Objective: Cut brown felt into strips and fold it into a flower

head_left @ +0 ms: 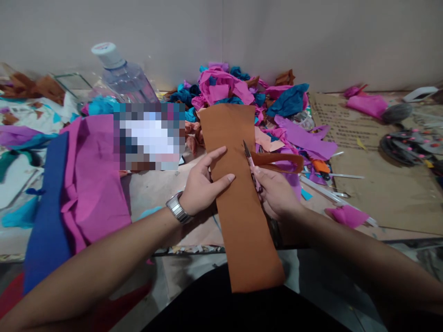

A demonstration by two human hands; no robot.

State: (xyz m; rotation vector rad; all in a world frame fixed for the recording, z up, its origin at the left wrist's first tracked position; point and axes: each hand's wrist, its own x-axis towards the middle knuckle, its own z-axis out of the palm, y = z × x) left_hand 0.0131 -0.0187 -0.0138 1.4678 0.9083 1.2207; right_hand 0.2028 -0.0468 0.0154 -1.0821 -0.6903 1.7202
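A: Head view, the only one. Left hand [202, 186]?
B: On the brown strip [244, 226], thumb and index spread wide on top. Other fingers hidden, so I couldn't tell if it pinched from below.
A: Why there?
B: My guess, to steady it. It sat just across from the scissors [251, 161].
A: Right hand [277, 193]?
B: Wrapped around the scissors' pink handles. Blades pointed away from the person, at the strip's right edge, probably so they could follow that long side.
A: Strip location?
B: Lengthwise in front of the person. Far end reached the scraps [224, 90], near end hung past the front edge of the surface [202, 234]. Likely turned that way to put the long edge by the right hand.
A: Brown band [296, 163] on the right?
B: Bent, stuck out beyond the scissors. Couldn't tell whether it was joined to the strip.
A: Rest, quick.
B: Pink paper [98, 180] and blue sheet [46, 198] lay left, the sheet running over the front edge. Bottle [129, 83] stood behind them, cardboard [398, 198] lay right. Off to the sides, maybe to leave the middle for both hands.
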